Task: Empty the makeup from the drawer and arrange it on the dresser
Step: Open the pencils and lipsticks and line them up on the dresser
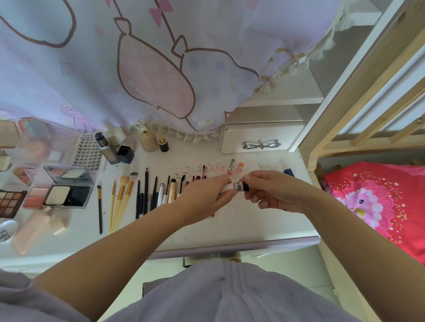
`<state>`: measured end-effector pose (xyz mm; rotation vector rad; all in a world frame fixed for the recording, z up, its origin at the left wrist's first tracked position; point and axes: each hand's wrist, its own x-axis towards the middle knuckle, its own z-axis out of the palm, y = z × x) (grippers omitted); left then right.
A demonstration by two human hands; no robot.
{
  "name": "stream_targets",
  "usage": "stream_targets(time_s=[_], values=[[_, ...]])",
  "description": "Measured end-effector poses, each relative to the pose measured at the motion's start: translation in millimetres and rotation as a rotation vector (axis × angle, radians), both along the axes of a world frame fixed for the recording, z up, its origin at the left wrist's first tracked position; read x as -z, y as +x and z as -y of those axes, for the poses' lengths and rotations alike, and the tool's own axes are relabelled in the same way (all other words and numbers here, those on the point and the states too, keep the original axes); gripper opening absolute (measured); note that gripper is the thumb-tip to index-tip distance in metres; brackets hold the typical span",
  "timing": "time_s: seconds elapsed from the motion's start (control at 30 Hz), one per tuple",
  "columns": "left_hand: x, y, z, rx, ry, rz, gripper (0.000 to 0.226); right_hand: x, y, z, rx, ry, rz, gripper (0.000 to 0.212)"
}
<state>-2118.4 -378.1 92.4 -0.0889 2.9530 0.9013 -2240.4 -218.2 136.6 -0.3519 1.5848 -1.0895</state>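
Observation:
Over the white dresser top [247, 223] both hands hold one small makeup tube [240, 186], white with a black end and printed lettering. My left hand [203, 198] grips its white body. My right hand [270, 192] pinches the black end. Left of my hands lies a row of brushes and pencils [143, 192], side by side. Two small lip products [234, 166] stand upright just behind my hands. Palettes and compacts [56, 192] lie at the far left. A small white drawer unit [259, 136] with a bow handle stands at the back, shut.
Foundation bottles [107, 148] and a beige bottle [147, 140] stand at the back under a hanging printed curtain [151, 65]. A lash tray [88, 153] lies beside them. A wooden bed frame [366, 81] with red bedding [393, 204] borders the right side. Red smears mark the dresser top.

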Motion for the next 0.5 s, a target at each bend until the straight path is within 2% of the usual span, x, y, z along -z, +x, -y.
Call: stream_targets(time_s=[0.07, 0.17, 0.33, 0.4, 0.5], values=[[-0.8, -2.1, 0.0, 0.0, 0.007, -0.026, 0.02, -0.8, -2.1, 0.6, 0.046, -0.023, 0.033, 0.024], [-0.6, -6.3, 1.8, -0.003, -0.013, -0.032, 0.014, -2.2, -6.7, 0.7, 0.014, -0.03, -0.023, 0.011], [-3.1, -11.9, 1.8, 0.023, -0.021, -0.086, 0.01, -5.2, -9.4, -0.1, -0.025, 0.017, -0.009, 0.029], [-3.2, -14.9, 0.5, 0.038, -0.034, -0.079, 0.012, -4.0, -10.9, -0.6, -0.037, 0.068, -0.089, 0.032], [3.2, -16.8, -0.8, 0.069, -0.093, -0.013, 0.02, -2.7, -17.5, -4.4, -0.136, 0.123, -0.254, 0.017]])
